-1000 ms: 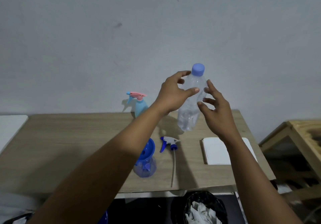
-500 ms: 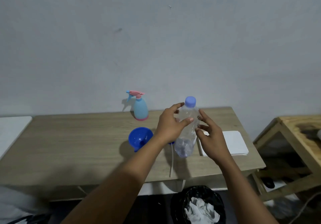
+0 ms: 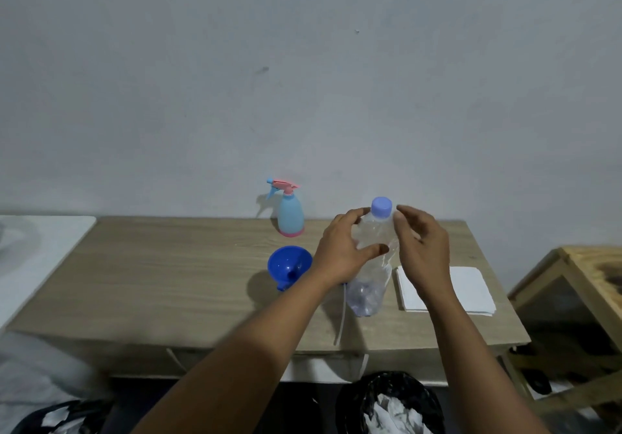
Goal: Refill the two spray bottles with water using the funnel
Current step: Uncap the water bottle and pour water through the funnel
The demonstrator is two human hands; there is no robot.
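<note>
The left hand (image 3: pixel 340 251) grasps the clear water bottle (image 3: pixel 370 285) around its upper part, tilted, over the right part of the worktop (image 3: pixel 168 282). The right hand (image 3: pixel 424 248) is beside the purple cap (image 3: pixel 381 206) with bent fingers. It is blurred, so I cannot tell if it grips. The blue funnel (image 3: pixel 287 263) is just left, and the light-blue spray bottle (image 3: pixel 290 214) stands farther back.

A pale grey wall (image 3: pixel 303 80) backs a light wooden table (image 3: pixel 151 282), a raw-wood stand (image 3: pixel 589 265) at right
</note>
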